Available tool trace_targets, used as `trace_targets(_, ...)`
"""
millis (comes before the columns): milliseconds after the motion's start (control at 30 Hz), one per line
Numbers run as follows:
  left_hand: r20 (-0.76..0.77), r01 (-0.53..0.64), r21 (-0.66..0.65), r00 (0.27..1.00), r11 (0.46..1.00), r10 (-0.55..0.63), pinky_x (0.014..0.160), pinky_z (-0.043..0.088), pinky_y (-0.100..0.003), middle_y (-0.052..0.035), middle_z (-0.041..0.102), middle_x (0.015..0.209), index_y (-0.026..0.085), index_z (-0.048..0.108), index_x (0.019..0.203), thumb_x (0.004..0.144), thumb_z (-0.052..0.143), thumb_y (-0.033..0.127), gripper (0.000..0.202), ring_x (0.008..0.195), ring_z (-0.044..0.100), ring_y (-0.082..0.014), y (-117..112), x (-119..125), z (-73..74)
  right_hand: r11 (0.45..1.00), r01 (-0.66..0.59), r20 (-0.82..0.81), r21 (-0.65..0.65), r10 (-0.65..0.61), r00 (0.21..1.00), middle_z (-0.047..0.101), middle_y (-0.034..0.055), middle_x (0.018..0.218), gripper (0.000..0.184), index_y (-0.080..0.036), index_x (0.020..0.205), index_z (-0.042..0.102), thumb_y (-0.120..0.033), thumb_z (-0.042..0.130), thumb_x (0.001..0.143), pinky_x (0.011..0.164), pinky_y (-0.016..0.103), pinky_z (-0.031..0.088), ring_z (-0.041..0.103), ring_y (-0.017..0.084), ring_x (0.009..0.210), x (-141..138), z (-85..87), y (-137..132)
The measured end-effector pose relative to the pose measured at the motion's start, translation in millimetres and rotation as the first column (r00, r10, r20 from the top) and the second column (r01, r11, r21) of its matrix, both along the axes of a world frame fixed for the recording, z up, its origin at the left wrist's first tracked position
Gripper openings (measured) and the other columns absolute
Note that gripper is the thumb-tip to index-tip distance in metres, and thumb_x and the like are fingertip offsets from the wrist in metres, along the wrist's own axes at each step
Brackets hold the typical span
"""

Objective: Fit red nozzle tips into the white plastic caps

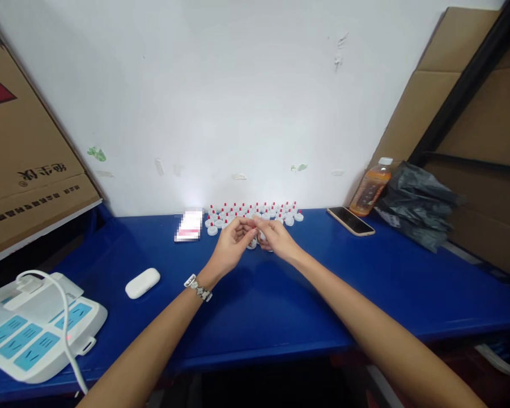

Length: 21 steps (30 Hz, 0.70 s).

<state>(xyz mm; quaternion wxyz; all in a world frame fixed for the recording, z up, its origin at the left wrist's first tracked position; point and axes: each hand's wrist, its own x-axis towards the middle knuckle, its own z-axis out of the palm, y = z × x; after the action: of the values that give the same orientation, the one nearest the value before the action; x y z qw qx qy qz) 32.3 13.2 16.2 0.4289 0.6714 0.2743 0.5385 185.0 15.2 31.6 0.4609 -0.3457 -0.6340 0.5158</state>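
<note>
At the back of the blue worktop [255, 317], close to the white wall [255, 113], a crowded group of small caps [266, 216], set out in loose rows. Whitish, round and low at the base, somewhat see-through, with narrow red tips pointing up. Much alike in shape; mostly upright. Bases close together, some overlapping from this view, others with slivers of blue between. Finer detail too small to make out.

At the near edge of the group, left hand [233, 243] and right hand [283, 241], fingers curled and fingertips drawn together around a small piece [262, 236], with a speck of red by the left thumb and a bit of white under the right fingers. Cannot tell which hand pinches it, most of it being covered. More whitish bases just below, partly hidden. On the left wrist, a silvery bracelet [198, 287].

Left of the caps, a white item [189, 224] with a pink band, blurred into blocks. Nearer the front, a smooth white case [143, 283]. Far left, a white power strip [42, 362] with blue socket faces. To the right, a dark-screened phone [351, 220], lying flat, then an orange bottle [369, 190] beside a crumpled dark bag [419, 201].
</note>
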Motion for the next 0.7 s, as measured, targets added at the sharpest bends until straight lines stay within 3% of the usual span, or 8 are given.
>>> trace_targets(167, 0.085, -0.013, -0.057, 0.996, 0.998, 0.018, 0.065, 0.05, -0.023, -0.001, 0.062, 0.081, 0.016, 0.057, 0.094, 0.083, 0.072, 0.039, 0.029, 0.07, 0.059, -0.0103, 4, -1, 0.4, 0.99, 0.028, -0.118, -0.139, -0.044, 0.992, 0.027, -0.0115, 0.051, 0.046, -0.024, 0.077, 0.039, -0.065, 0.059, 0.083, 0.038, 0.019, 0.016, 0.021, 0.006, 0.039, -6, 4.2, -3)
trace_targets(233, 0.018, -0.029, 0.009, 0.999, 1.0, 0.029, 0.067, 0.051, -0.024, -0.0013, 0.062, 0.081, 0.017, 0.056, 0.1, 0.088, 0.067, 0.037, 0.026, 0.072, 0.061, -0.0118, 0, -2, 2.5, 0.988, 0.037, -0.097, -0.152, -0.052, 0.994, 0.029, -0.0106, 0.053, 0.043, -0.024, 0.078, 0.038, -0.063, 0.055, 0.086, 0.038, 0.018, 0.016, 0.022, 0.006, 0.039, -6, 4.8, -4)
trace_targets(300, -0.158, -0.056, 0.147, 0.984, 0.987, 0.079, 0.069, 0.051, -0.026, -0.0023, 0.063, 0.084, 0.018, 0.055, 0.104, 0.094, 0.058, 0.036, 0.02, 0.075, 0.061, -0.0132, -4, -5, 6.3, 0.989, 0.026, -0.07, -0.144, -0.036, 0.997, 0.029, -0.0101, 0.053, 0.04, -0.024, 0.077, 0.039, -0.06, 0.052, 0.089, 0.038, 0.018, 0.017, 0.023, 0.006, 0.04, -5, 4.2, -4)
trace_targets(400, -0.505, -0.031, 0.458, 0.814, 0.889, 0.289, 0.078, 0.05, -0.033, -0.0063, 0.061, 0.093, 0.018, 0.056, 0.099, 0.101, 0.044, 0.032, 0.019, 0.083, 0.06, -0.0169, -5, -13, 14.5, 0.989, -0.012, -0.032, -0.147, 0.007, 0.999, 0.027, -0.0101, 0.052, 0.042, -0.023, 0.077, 0.039, -0.062, 0.048, 0.09, 0.039, 0.019, 0.018, 0.023, 0.007, 0.041, -6, 2.1, -6)
trace_targets(467, -0.587, 0.027, 0.614, 0.684, 0.789, 0.433, 0.081, 0.05, -0.037, -0.0091, 0.06, 0.097, 0.017, 0.054, 0.097, 0.102, 0.036, 0.029, 0.023, 0.09, 0.059, -0.0203, -3, -17, 18.9, 0.989, -0.029, -0.013, -0.148, 0.027, 1.0, 0.026, -0.0103, 0.051, 0.044, -0.023, 0.076, 0.038, -0.065, 0.046, 0.089, 0.039, 0.019, 0.018, 0.022, 0.007, 0.04, -8, 0.4, -7)
trace_targets(533, -0.594, 0.058, 0.681, 0.626, 0.73, 0.505, 0.081, 0.049, -0.037, -0.0096, 0.059, 0.096, 0.017, 0.053, 0.094, 0.103, 0.031, 0.03, 0.027, 0.091, 0.058, -0.0215, 1, -17, 20.7, 0.991, -0.03, -0.005, -0.128, 0.03, 1.0, 0.026, -0.01, 0.051, 0.046, -0.024, 0.076, 0.037, -0.067, 0.042, 0.09, 0.04, 0.021, 0.02, 0.022, 0.007, 0.041, -10, -1.0, -7)
trace_targets(600, -0.592, 0.037, 0.67, 0.629, 0.741, 0.504, 0.078, 0.048, -0.035, -0.0071, 0.058, 0.089, 0.018, 0.051, 0.091, 0.104, 0.029, 0.033, 0.031, 0.085, 0.058, -0.0201, 5, -13, 19.5, 0.997, 0.001, 0.011, -0.075, 0.0, 1.0, 0.027, -0.0091, 0.052, 0.047, -0.024, 0.077, 0.037, -0.068, 0.036, 0.092, 0.041, 0.022, 0.023, 0.024, 0.009, 0.042, -11, -1.6, -7)
trace_targets(700, -0.548, -0.091, 0.52, 0.727, 0.849, 0.414, 0.071, 0.046, -0.031, -0.0036, 0.057, 0.079, 0.019, 0.051, 0.086, 0.105, 0.025, 0.039, 0.037, 0.073, 0.056, -0.0171, 11, -2, 15.3, 0.984, 0.125, 0.105, 0.125, -0.139, 0.985, 0.035, -0.0059, 0.057, 0.042, -0.024, 0.079, 0.04, -0.062, 0.033, 0.096, 0.048, 0.025, 0.03, 0.035, 0.012, 0.049, -9, -0.3, -5)
